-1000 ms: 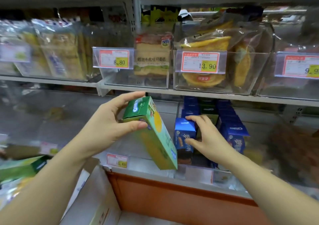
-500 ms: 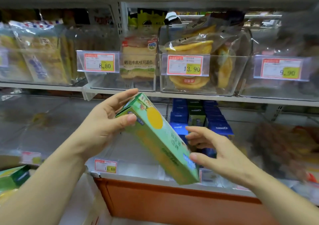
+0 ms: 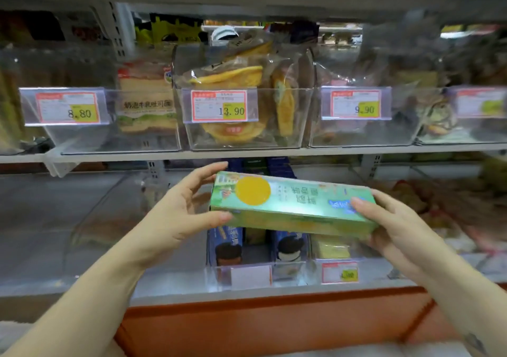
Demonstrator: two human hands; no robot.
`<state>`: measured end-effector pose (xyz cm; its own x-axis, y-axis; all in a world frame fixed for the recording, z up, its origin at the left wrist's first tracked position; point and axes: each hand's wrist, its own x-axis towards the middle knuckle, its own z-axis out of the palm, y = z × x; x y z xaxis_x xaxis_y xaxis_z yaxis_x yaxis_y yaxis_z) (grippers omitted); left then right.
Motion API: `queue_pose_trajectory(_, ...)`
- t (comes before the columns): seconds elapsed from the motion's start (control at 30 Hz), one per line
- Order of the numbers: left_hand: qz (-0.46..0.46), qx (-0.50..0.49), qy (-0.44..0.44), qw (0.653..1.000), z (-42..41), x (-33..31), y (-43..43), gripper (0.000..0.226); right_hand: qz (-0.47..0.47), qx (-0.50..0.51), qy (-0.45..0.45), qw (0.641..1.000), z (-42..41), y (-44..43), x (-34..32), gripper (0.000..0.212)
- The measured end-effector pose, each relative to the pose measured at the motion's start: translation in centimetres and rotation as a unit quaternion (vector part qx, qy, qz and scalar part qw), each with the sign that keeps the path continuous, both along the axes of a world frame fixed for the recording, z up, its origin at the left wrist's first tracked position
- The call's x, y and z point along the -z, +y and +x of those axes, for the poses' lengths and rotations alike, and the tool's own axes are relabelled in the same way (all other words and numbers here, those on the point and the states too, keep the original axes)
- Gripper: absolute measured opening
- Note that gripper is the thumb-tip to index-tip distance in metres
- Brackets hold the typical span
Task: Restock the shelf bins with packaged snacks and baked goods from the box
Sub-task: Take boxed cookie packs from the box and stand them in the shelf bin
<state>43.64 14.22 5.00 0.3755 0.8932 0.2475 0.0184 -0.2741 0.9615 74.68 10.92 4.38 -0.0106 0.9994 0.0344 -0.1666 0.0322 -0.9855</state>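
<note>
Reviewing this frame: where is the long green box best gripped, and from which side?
At its two short ends, one hand coming from each side. The green box is long, narrow and lies roughly level, so end grips should keep it from tipping. That matches the frame: the left hand pinches the left end, the right hand wraps the right end from below.

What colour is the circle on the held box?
Yellow circle on the green box; the head view shows it.

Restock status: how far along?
Done: blue boxes already stand in the lower bin. In hand: left hand and right hand hold the green box by its ends before that bin. Left: placing it; remaining stock is not visible.
</note>
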Motion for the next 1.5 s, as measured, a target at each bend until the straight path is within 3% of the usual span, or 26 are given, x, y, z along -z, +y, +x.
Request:
queue_pose_trajectory(0.07, -0.006, -0.017, 0.042, 0.999, 1.1, 0.3, -0.3, 0.068, 0.05, 0.025, 0.014, 0.998, 1.1, -0.1, -0.7, 0.096)
queue_pose_trajectory(0.13, -0.047, -0.013, 0.025, 0.998, 2.1, 0.4, -0.7, 0.057, 0.09, 0.004, 0.004, 0.996, 1.7, -0.5, -1.6, 0.09)
queue_pose_trajectory(0.2, -0.11, 0.008, 0.028, 0.994, 2.7, 0.8, -0.7, 0.059, 0.109, -0.021, -0.011, 0.994, 2.1, -0.9, -2.4, 0.085)
queue_pose_trajectory(0.3, -0.218, 0.037, 0.032, 0.975, 3.7, 1.7, -0.9, 0.059, 0.118, -0.038, -0.045, 0.991, 2.5, -0.9, -2.9, 0.088)
queue_pose_trajectory(0.4, -0.279, 0.03, 0.037, 0.959, 4.5, 2.4, -1.4, 0.045, 0.103, -0.005, -0.096, 0.99, 2.9, -0.7, -2.5, 0.091)
queue_pose_trajectory(0.5, -0.312, 0.034, 0.035, 0.949, 4.6, 2.9, -1.7, 0.055, 0.087, 0.035, -0.124, 0.988, 3.1, -0.5, -1.8, 0.093)
queue_pose_trajectory(0.6, -0.3, 0.044, 0.028, 0.953, 4.2, 3.2, -1.8, 0.057, 0.084, 0.055, -0.121, 0.988, 3.1, -0.1, -1.3, 0.093)
queue_pose_trajectory(0.7, -0.212, 0.026, 0.016, 0.977, 3.7, 3.6, -1.8, 0.059, 0.084, 0.045, -0.127, 0.987, 3.4, 0.0, -1.2, 0.092)
queue_pose_trajectory(0.8, -0.119, -0.046, -0.039, 0.991, 3.1, 3.1, -1.9, 0.066, 0.061, -0.032, -0.182, 0.981, 4.1, -0.6, -1.6, 0.084)
queue_pose_trajectory(0.9, -0.041, -0.075, -0.127, 0.988, 2.5, 1.8, -2.0, 0.083, 0.003, -0.171, -0.327, 0.93, 3.5, -1.1, -1.2, 0.069)
queue_pose_trajectory(0.97, 0.017, -0.093, -0.145, 0.985, 2.4, 0.7, -2.3, 0.073, -0.001, -0.22, -0.405, 0.887, 2.0, -0.9, -0.1, 0.052)
queue_pose_trajectory(1.07, 0.103, -0.115, -0.065, 0.986, 2.6, -0.9, -2.7, 0.046, 0.044, -0.207, -0.469, 0.857, -0.4, 0.2, 0.8, 0.044)
queue_pose_trajectory(1.2, 0.155, -0.133, 0.043, 0.978, 2.4, -2.1, -2.6, 0.053, 0.133, -0.075, -0.466, 0.872, -2.2, 1.7, 0.2, 0.038)
queue_pose_trajectory(1.23, 0.165, -0.139, 0.068, 0.974, 2.3, -2.1, -2.4, 0.053, 0.173, -0.036, -0.486, 0.856, -2.4, 2.1, 0.2, 0.039)
queue_pose_trajectory(1.3, 0.177, -0.149, 0.114, 0.966, 2.3, -2.0, -1.7, 0.054, 0.24, 0.005, -0.573, 0.784, -2.9, 3.1, 0.5, 0.049)
queue_pose_trajectory(1.4, 0.184, -0.154, 0.163, 0.957, 3.3, -1.6, -0.7, 0.057, 0.246, -0.013, -0.686, 0.684, -3.3, 4.9, 2.0, 0.066)
queue_pose_trajectory(1.43, 0.188, -0.156, 0.177, 0.954, 3.7, -1.5, -0.3, 0.058, 0.233, -0.024, -0.707, 0.668, -3.4, 5.3, 2.6, 0.068)
queue_pose_trajectory(1.5, 0.192, -0.156, 0.205, 0.947, 4.4, -1.5, 0.6, 0.058, 0.217, -0.031, -0.71, 0.669, -3.3, 5.9, 3.5, 0.069)
